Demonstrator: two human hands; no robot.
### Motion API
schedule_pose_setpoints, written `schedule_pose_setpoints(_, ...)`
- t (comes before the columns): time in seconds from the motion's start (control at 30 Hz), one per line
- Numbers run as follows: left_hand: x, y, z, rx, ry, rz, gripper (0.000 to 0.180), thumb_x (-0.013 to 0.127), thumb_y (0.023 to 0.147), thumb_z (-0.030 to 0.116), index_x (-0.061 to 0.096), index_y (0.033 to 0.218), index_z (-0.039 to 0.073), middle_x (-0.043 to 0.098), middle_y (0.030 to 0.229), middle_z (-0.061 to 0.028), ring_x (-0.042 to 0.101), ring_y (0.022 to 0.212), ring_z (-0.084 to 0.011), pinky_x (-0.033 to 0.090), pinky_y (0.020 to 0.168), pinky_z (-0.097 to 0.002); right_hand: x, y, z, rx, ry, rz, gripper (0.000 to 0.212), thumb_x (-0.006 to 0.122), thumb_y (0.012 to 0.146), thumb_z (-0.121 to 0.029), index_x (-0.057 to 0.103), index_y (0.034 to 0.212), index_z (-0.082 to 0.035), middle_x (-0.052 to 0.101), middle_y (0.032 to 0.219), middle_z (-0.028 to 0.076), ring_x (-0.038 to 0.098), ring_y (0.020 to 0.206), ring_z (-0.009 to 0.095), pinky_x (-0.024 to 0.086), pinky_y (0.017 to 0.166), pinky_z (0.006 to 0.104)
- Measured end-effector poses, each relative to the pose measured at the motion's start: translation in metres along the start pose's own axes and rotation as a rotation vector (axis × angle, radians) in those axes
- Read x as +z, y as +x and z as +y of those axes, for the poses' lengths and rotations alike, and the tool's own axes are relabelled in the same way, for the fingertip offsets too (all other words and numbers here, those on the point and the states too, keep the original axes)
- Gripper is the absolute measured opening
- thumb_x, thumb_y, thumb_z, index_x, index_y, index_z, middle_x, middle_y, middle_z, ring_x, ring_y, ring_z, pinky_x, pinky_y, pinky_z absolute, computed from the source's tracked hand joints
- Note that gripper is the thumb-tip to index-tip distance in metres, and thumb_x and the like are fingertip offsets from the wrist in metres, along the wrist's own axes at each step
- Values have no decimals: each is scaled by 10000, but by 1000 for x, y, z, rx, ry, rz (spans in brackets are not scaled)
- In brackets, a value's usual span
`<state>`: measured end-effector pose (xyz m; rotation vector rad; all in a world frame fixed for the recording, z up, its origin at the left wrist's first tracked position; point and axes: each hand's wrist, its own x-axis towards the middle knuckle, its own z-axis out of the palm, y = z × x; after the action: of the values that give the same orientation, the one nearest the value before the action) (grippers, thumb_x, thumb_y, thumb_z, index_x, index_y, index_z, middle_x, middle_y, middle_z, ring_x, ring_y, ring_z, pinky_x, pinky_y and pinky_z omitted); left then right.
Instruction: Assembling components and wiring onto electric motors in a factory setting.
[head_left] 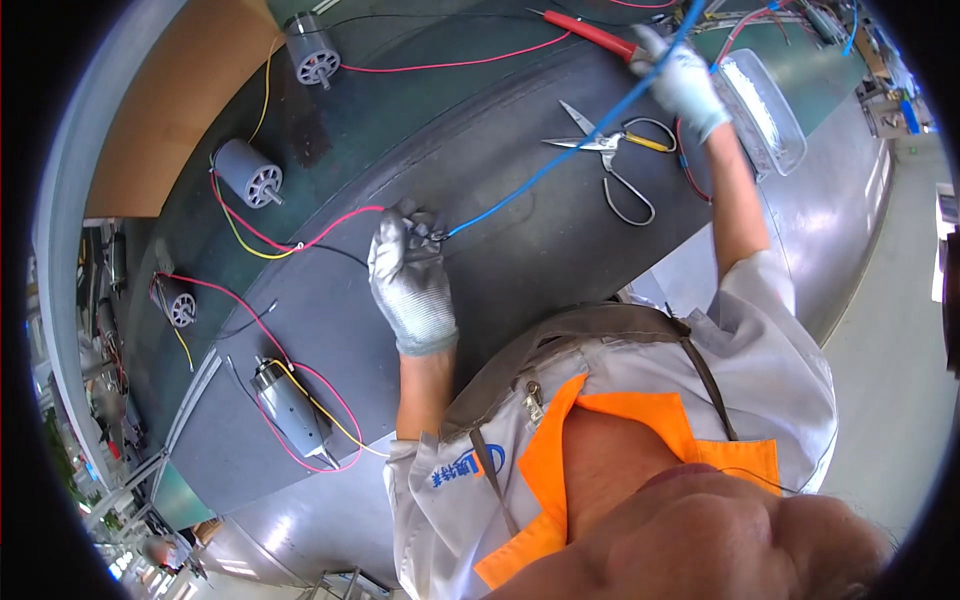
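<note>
My left hand (pixel 412 290), in a white glove with grey coated fingers, is closed over the table on the end of a red wire (pixel 342 219). This wire runs from a grey motor (pixel 248 173) on the left. A blue cable (pixel 530 182) reaches the same fingertips and ends there in a small dark metal piece. My right hand (pixel 690 90), gloved too, is farther off at the upper right. Its fingers are around the rear of a red test probe (pixel 590 35), whose tip points left. The blue cable crosses in front of that hand.
Scissors (pixel 608 145) lie opened between my hands. A clear plastic tray (pixel 790 135) stands beside my right forearm. More motors with loose wires lie about: one at the top (pixel 311 52), a small one (pixel 178 302) and a silver one (pixel 290 410). Brown cardboard (pixel 170 110) stands at the left.
</note>
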<state>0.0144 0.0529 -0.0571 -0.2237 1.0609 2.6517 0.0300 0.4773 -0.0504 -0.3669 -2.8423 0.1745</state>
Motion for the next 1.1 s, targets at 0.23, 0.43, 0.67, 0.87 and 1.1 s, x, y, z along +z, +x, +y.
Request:
schedule_pose_setpoints(0.23, 4, -17, 3, 246, 560, -76, 239, 577, 1014, 206, 660, 1046, -16, 682, 930, -108, 622, 828, -183, 501, 791, -343, 35, 30, 15, -8, 542, -378, 381, 688, 919, -155, 631, 1269, -14, 699, 1119, 59, 631, 986, 151, 506, 910, 310)
schedule_pose_setpoints(0.43, 0, -40, 14, 59, 79, 5, 293, 539, 1032, 222, 660, 1089, -39, 705, 1004, -155, 613, 825, -132, 479, 797, -277, 41, 67, -135, -319, 959, -665, 455, 674, 941, -250, 616, 1307, 13, 669, 1199, 89, 623, 1069, 159, 479, 974, 279)
schedule_pose_setpoints(0.67, 2, -47, 26, 159, 404, 2, 287, 495, 1055, 163, 669, 1083, -64, 712, 975, -108, 629, 873, -108, 486, 818, -249, 56, 109, -264, -489, 1194, -819, 534, 669, 884, -233, 592, 1341, 31, 656, 1266, 124, 601, 1163, 182, 445, 1051, 318)
schedule_pose_setpoints(0.87, 4, -38, 16, 61, 158, -12, 272, 467, 1058, 120, 672, 1047, -58, 712, 969, -98, 627, 846, -113, 484, 758, -238, 81, 125, -280, -524, 874, -778, 479, 648, 798, -28, 655, 1277, -31, 703, 1198, 106, 647, 1095, 196, 489, 996, 335)
schedule_pose_setpoints(1.1, -4, -35, 12, 24, 188, -19, 287, 540, 1027, 215, 650, 1100, -40, 698, 994, -108, 666, 934, -227, 501, 920, -366, 9, 63, -186, -469, 529, -220, 383, 701, 905, -201, 650, 1265, -80, 689, 1148, 167, 660, 1055, 350, 519, 895, 406)
